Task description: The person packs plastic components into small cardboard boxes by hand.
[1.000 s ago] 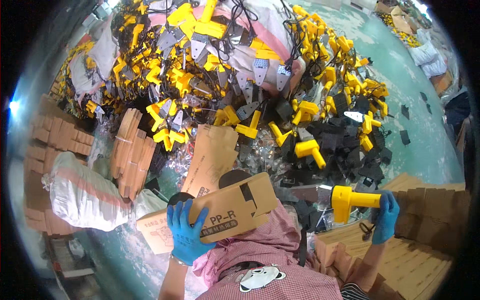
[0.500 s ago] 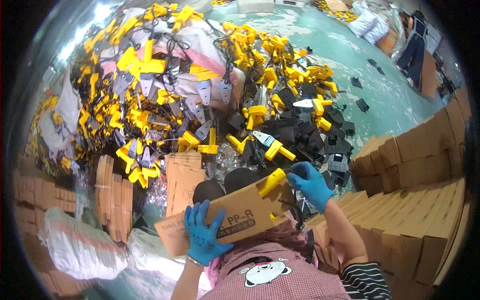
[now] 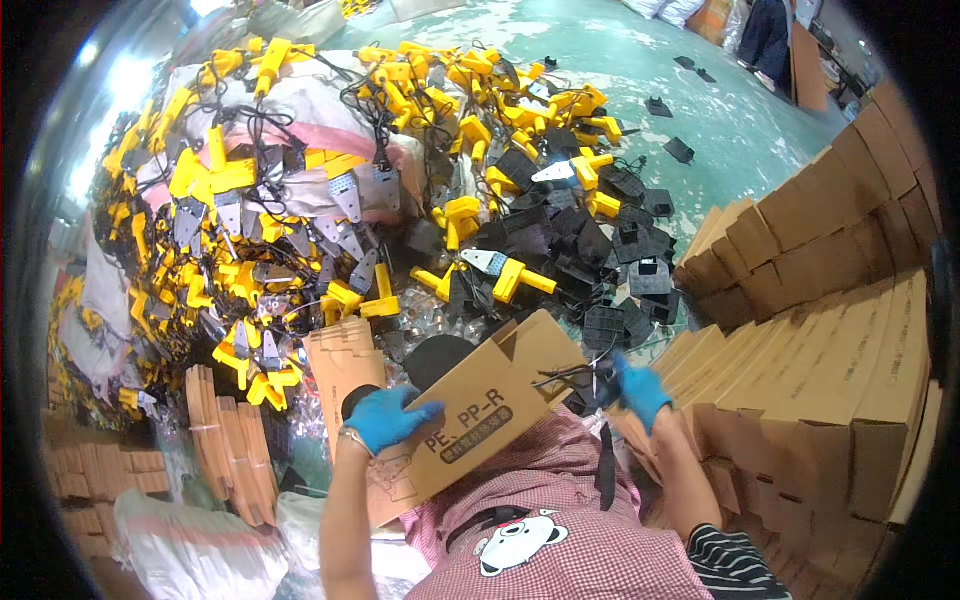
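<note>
Across my lap lies a long brown cardboard box (image 3: 475,425), tilted with its right end higher. My left hand (image 3: 393,418), in a blue glove, is closed over the box's upper left edge. Off the box's right end, my blue-gloved right hand (image 3: 642,392) grips a bunched black cable (image 3: 604,384). Part of that cable runs to the box's right side, where a dark opening shows. My right fingertips are partly hidden behind the cable. What lies inside the box cannot be seen.
Ahead is a large heap of yellow-handled tools (image 3: 220,180) with metal plates and black cords. Black plastic pieces (image 3: 560,235) lie right of it. Stacked cardboard boxes (image 3: 800,390) line my right; flat cardboard (image 3: 340,365) and white sacks (image 3: 195,535) are at left.
The yellow handle that stuck out of the box's right end no longer shows. My left hand has shifted to the upper edge, and my right hand now holds the bunched cable lower down.
</note>
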Tool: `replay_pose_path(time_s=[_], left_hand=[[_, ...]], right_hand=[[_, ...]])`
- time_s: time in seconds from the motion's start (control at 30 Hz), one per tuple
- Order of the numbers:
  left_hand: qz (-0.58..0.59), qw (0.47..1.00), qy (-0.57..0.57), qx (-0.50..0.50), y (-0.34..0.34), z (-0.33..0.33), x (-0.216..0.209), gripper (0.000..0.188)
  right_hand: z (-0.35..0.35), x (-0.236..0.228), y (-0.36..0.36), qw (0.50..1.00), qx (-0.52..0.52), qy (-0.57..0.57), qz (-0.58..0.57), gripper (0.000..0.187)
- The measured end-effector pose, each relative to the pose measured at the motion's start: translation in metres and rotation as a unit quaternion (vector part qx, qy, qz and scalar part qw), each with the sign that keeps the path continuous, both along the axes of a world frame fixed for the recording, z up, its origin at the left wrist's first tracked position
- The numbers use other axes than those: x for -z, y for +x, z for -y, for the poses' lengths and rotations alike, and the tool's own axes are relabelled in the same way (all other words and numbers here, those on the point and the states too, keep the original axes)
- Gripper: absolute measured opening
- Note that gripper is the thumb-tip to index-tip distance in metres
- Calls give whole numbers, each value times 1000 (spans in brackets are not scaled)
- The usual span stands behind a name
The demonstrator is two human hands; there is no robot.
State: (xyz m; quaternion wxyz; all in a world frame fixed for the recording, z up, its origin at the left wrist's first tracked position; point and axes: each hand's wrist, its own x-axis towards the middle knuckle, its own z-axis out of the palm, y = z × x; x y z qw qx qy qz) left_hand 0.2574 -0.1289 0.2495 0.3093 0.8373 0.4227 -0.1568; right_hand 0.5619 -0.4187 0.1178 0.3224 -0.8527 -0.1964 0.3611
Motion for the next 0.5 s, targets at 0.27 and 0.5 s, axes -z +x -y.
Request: replay_pose_path(time_s=[0.27,0.5], left_hand=[[145,977,-12,154,-10,21,-70,79],[219,964,145,29,-49,21,-69,94]], right_hand=[[-40,-8,6,652,305,451,-528,37],[-70,-227,-43,640,-94,670,-364,31]])
